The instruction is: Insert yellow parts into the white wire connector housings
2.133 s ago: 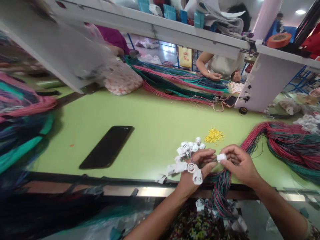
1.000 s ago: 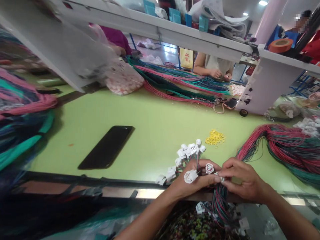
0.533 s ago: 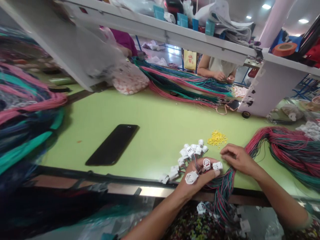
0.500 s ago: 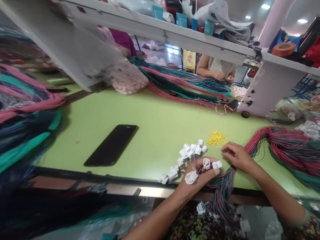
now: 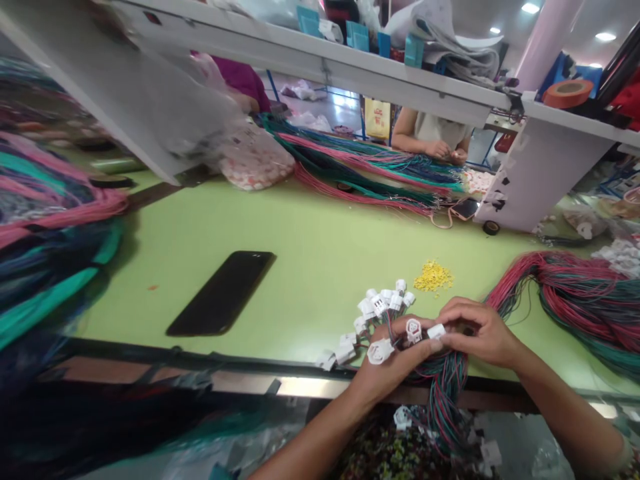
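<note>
My left hand [image 5: 395,357] is closed around thin wires ending in white plastic connectors. One white connector [image 5: 437,331] sticks out between its thumb and forefinger; a second connector [image 5: 413,330] and a third connector [image 5: 381,351] rest against the back of this hand. My right hand [image 5: 483,330] pinches the right end of the first connector with thumb and forefinger. Any small piece between those fingertips is hidden. Several more white connectors [image 5: 379,305] lie fanned out beyond my left hand. Below the hands, the wire bundle [image 5: 447,387] hangs over the table edge.
A pile of tiny yellow pieces [image 5: 433,276] lies beyond my hands on the green table [image 5: 320,247]. A black phone [image 5: 223,293] is at left. Wire bundles [image 5: 575,300] lie at right. Under the shelf [image 5: 320,63], another person's hands [image 5: 447,153] show across the table.
My right hand has moved left and toward me, from beside the yellow pile to the connector at my left fingertips. Its fingers have closed there. My left hand has stayed almost still.
</note>
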Action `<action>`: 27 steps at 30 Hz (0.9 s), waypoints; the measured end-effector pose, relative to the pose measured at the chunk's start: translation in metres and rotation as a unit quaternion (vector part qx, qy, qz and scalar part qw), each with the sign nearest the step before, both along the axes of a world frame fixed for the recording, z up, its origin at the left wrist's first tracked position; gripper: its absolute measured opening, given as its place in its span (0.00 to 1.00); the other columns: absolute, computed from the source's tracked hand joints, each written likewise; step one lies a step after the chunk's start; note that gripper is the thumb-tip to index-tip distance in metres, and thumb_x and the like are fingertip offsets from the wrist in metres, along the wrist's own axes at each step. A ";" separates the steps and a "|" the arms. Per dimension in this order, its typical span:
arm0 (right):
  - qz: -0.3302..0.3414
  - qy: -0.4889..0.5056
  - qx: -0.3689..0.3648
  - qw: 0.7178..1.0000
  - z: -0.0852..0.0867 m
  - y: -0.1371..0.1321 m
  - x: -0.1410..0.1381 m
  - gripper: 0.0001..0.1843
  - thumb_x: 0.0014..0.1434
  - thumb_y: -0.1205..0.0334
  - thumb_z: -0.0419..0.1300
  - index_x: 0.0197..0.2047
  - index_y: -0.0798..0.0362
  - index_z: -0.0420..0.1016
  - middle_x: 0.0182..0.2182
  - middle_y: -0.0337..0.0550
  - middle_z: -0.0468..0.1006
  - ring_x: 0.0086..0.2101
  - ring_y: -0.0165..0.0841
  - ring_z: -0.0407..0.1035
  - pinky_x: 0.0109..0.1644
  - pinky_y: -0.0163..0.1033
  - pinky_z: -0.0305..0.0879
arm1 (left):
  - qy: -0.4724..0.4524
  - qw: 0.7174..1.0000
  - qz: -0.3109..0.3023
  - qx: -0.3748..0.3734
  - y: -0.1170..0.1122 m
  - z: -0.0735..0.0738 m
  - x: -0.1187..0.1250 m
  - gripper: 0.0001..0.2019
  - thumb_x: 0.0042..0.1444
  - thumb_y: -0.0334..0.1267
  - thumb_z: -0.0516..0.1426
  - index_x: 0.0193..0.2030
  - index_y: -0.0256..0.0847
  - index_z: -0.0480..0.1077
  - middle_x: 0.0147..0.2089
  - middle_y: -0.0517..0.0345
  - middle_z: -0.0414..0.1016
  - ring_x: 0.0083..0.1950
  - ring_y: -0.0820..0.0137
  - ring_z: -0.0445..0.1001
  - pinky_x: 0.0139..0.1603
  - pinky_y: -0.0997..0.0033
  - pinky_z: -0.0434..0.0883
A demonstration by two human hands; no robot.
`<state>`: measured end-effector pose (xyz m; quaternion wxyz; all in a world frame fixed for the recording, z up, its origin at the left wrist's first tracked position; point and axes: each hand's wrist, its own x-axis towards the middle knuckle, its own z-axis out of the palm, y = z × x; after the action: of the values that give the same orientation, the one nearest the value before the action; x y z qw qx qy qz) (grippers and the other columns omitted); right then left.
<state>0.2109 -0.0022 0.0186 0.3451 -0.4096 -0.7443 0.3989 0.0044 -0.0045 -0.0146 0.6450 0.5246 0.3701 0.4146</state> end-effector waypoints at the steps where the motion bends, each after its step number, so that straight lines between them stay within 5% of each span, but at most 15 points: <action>1: 0.028 -0.002 -0.035 0.999 -0.002 0.002 0.005 0.06 0.62 0.62 0.63 0.43 0.50 0.81 0.36 0.43 0.78 0.34 0.32 0.73 0.38 0.39 0.70 | 0.007 1.000 -0.009 -0.008 0.000 -0.002 -0.001 0.12 0.46 0.43 0.69 0.38 0.43 0.83 0.34 0.49 0.84 0.33 0.62 0.77 0.37 0.61 0.73; 4: 0.035 -0.044 -0.086 0.995 -0.012 0.015 0.020 0.08 0.65 0.62 0.59 0.42 0.51 0.80 0.35 0.43 0.79 0.34 0.33 0.74 0.38 0.39 0.70 | 0.007 0.998 -0.034 -0.057 0.001 -0.009 -0.002 0.13 0.46 0.44 0.70 0.37 0.41 0.82 0.29 0.50 0.82 0.28 0.66 0.74 0.30 0.65 0.70; 8: -0.071 -0.171 0.028 0.982 -0.032 0.038 0.026 0.09 0.59 0.72 0.60 0.40 0.52 0.78 0.35 0.43 0.78 0.36 0.34 0.72 0.42 0.39 0.68 | -0.021 0.993 0.010 -0.112 0.003 -0.018 0.002 0.15 0.43 0.45 0.71 0.36 0.41 0.82 0.20 0.58 0.73 0.22 0.71 0.66 0.25 0.70 0.63; 11: -0.083 -0.199 0.062 0.974 -0.042 0.052 0.023 0.11 0.58 0.75 0.58 0.39 0.52 0.78 0.36 0.44 0.76 0.37 0.35 0.71 0.43 0.40 0.67 | -0.037 0.991 0.044 -0.119 0.003 -0.019 0.004 0.14 0.44 0.45 0.71 0.36 0.41 0.82 0.18 0.63 0.67 0.20 0.75 0.59 0.23 0.72 0.58; 15: -0.073 -0.207 0.071 0.973 -0.047 0.060 0.020 0.11 0.60 0.74 0.57 0.39 0.52 0.79 0.37 0.44 0.75 0.39 0.36 0.71 0.47 0.42 0.66 | -0.051 0.991 0.050 -0.114 0.001 -0.015 0.005 0.12 0.46 0.43 0.71 0.37 0.42 0.82 0.18 0.64 0.65 0.20 0.75 0.57 0.23 0.72 0.54; 27: -0.134 -0.207 0.035 0.968 -0.050 0.052 0.025 0.04 0.56 0.66 0.66 0.36 0.53 0.74 0.31 0.37 0.71 0.28 0.29 0.64 0.34 0.35 0.61 | -0.036 0.990 0.058 -0.124 0.004 -0.016 0.005 0.13 0.45 0.45 0.71 0.36 0.42 0.82 0.19 0.62 0.66 0.21 0.74 0.58 0.24 0.70 0.55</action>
<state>0.2361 0.0499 -0.0311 0.2483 -0.5673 -0.7510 0.2293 0.0092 -0.0008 -0.0306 0.6928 0.4028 0.4248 0.4210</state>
